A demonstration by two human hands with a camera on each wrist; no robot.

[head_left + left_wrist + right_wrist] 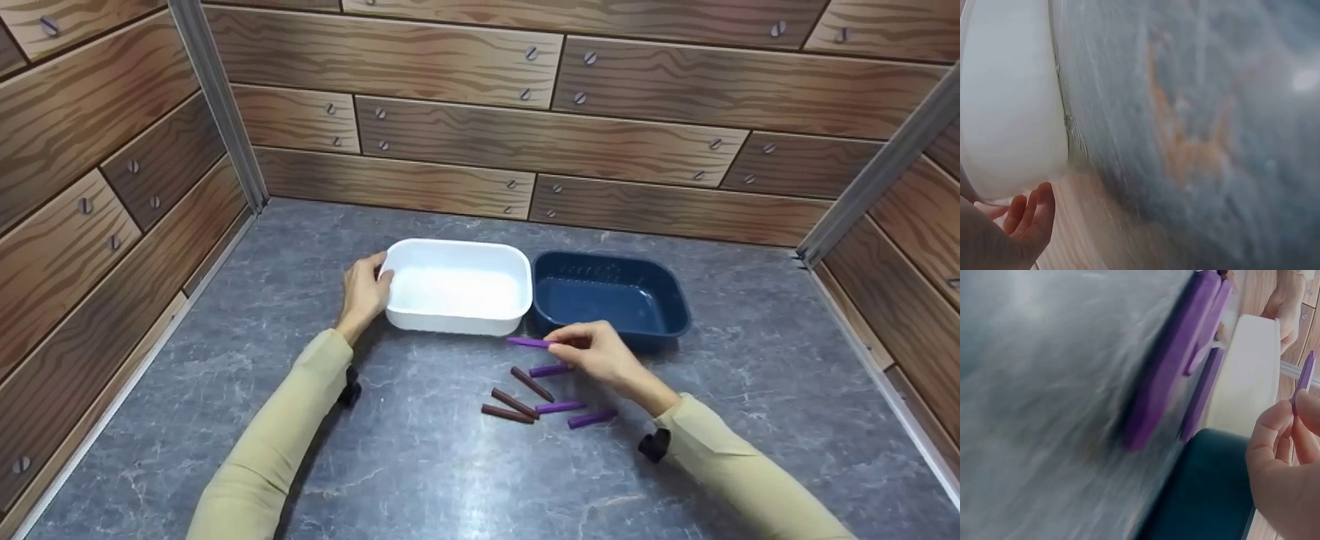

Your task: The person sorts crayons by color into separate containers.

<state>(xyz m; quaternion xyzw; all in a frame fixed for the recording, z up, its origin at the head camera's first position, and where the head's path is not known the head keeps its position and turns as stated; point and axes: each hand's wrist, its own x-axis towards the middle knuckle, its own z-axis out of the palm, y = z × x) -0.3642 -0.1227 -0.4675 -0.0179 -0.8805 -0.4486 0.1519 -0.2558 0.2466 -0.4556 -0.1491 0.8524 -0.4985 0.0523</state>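
Held stick (528, 342): purple, above the table (420, 472), at the near right corner of the white tub (454, 324), its free end pointing left. The right hand (600, 356) has it clamped by one end between thumb and fingers.

Walls (450, 127): plank pattern with printed screw heads, on the left, far and right sides. Grey metal posts (217, 97) stand at the far left and far right corners.

Table: grey, marbled, glossy; light reflects from its near middle.

Sleeves (266, 442): pale yellow-green, one entering from the near left, one from the near right.

Tubs: the white tub stands upright in the far middle area. The blue tub (660, 339) stands upright just beside it on the right; whether the two walls touch cannot be told.

Left hand (365, 292): clamped on the left wall of the white tub, thumb over the rim, fingers outside.

Dark devices (655, 445): one worn at each wrist.

Loose sticks: six, lying on the table on the near side of the tubs. Three are purple sticks (560, 407), mostly to the right, the farthest partly below the right hand. Three are brown sticks (507, 414), to the left; the nearest two meet at their right ends.
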